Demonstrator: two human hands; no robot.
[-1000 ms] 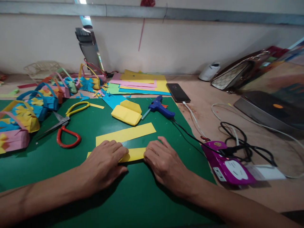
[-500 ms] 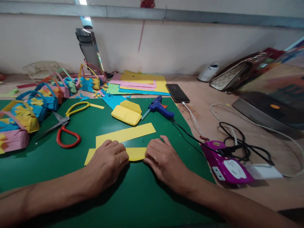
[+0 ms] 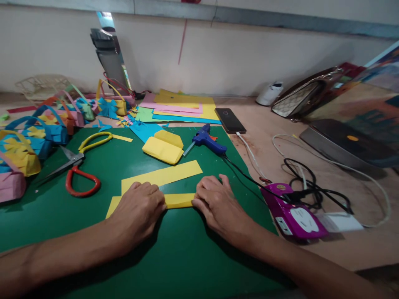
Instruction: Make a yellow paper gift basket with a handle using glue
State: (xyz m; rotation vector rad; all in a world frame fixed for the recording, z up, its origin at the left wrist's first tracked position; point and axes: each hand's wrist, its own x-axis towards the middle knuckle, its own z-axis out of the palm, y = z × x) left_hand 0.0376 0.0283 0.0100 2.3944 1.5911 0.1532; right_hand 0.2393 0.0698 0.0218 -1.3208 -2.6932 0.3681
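A yellow paper strip (image 3: 180,200) lies across the green mat, its near long edge turned up in a narrow fold. My left hand (image 3: 137,211) is closed on the strip's left part, fingers curled, and covers much of it. At the right end, my right hand (image 3: 218,207) pinches the fold between thumb and fingers. Just beyond the hands lies a second, flat yellow strip (image 3: 174,173), partly behind my left hand. Farther back sits a folded yellow paper pouch (image 3: 162,148), with a blue glue gun (image 3: 207,139) to its right.
Scissors (image 3: 75,160) with yellow and red handles lie open at left, near several small paper baskets (image 3: 46,133). Coloured paper sheets (image 3: 181,109) and a phone (image 3: 230,120) are at the back. A purple power strip (image 3: 293,214) with tangled cables stands at right.
My hands have moved slightly apart along the strip. Its near edge, bowed before, now shows a straighter, flatter fold. The whole view has shifted a little.
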